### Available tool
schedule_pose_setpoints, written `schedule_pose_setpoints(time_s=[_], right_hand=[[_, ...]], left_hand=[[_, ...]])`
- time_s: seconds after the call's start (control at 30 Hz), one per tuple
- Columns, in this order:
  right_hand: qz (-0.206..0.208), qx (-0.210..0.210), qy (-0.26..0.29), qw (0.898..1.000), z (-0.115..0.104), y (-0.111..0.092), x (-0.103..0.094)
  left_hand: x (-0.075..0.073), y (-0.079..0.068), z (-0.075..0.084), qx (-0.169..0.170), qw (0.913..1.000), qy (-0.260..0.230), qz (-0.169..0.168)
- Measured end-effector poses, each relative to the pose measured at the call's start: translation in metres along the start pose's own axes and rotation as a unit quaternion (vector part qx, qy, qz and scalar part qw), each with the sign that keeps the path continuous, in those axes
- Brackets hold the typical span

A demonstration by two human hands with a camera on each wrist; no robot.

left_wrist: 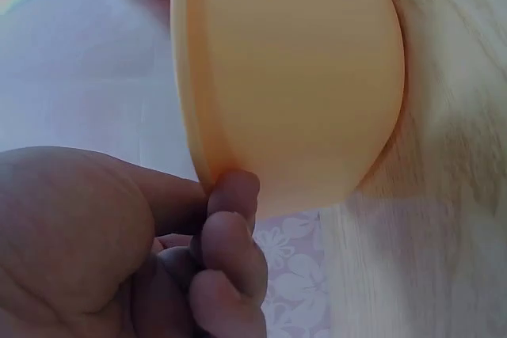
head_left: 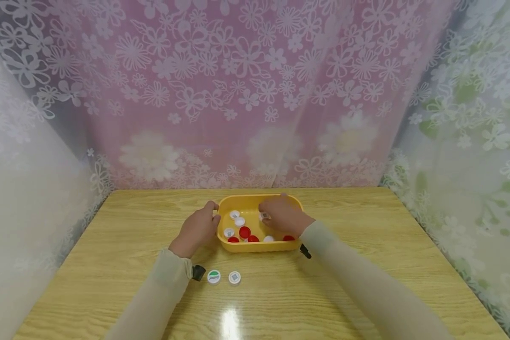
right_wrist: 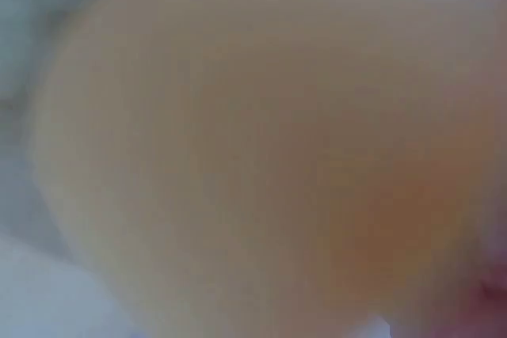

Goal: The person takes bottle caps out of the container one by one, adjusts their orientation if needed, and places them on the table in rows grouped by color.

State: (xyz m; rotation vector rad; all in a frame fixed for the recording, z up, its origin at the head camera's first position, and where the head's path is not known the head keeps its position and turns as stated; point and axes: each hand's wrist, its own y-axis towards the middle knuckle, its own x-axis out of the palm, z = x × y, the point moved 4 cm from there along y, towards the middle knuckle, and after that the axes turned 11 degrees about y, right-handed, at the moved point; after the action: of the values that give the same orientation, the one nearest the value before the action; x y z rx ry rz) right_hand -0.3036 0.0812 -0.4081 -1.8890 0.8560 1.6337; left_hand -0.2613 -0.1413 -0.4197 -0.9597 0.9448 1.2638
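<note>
Sitting nr tub (head_left: 259, 247): grn-logo cap (head_left: 214, 276), txt illeg.

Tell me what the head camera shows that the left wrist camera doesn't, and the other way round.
Only the head view shows the red caps and white caps in the yellow tub, the green-marked cap and square-marked cap in front of it, and both sleeves.

Only the left wrist view shows, close up, fingertips touching the tub's outer wall just below its rim.

Both share the left hand, the tub, the wood-grain tabletop and the floral curtain.
</note>
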Motion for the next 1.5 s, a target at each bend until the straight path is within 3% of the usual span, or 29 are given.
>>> schedule_pose_setpoints(time_s=[0.17, 0.33, 0.53, 0.7, 0.9, 1.03, 1.17, 1.5], right_hand=[[0.103, -0.034, 0.038, 0.993, -0.02, -0.015, -0.037], [0.177, -0.075, 0.054, 0.98, -0.047, -0.036, -0.053], [0.224, -0.078, 0.066, 0.969, -0.059, -0.059, -0.058], [0.235, -0.078, 0.086, 0.965, -0.061, -0.072, -0.052], [0.21, -0.034, 0.093, 0.973, -0.067, -0.078, -0.046], [0.138, 0.013, 0.087, 0.987, -0.074, -0.085, -0.042], [0.059, 0.021, 0.087, 0.994, -0.084, -0.089, -0.031], [-0.058, 0.039, 0.093, 0.993, -0.094, -0.074, 0.007]], left_hand=[[-0.005, -0.006, 0.001, -0.007, 0.9992, 0.038, 0.009], [-0.013, -0.012, 0.006, -0.01, 0.9989, 0.045, 0.004], [-0.013, -0.016, 0.008, -0.001, 0.9987, 0.041, -0.029], [-0.011, -0.015, 0.007, 0.017, 0.9989, 0.027, -0.034], [-0.008, -0.01, 0.004, 0.008, 0.9979, -0.013, -0.064], [-0.006, -0.01, 0.002, -0.002, 0.9961, -0.034, -0.081], [-0.006, -0.01, 0.002, 0.003, 0.996, -0.037, -0.082], [-0.005, -0.01, 0.002, 0.013, 0.9955, -0.037, -0.086]])
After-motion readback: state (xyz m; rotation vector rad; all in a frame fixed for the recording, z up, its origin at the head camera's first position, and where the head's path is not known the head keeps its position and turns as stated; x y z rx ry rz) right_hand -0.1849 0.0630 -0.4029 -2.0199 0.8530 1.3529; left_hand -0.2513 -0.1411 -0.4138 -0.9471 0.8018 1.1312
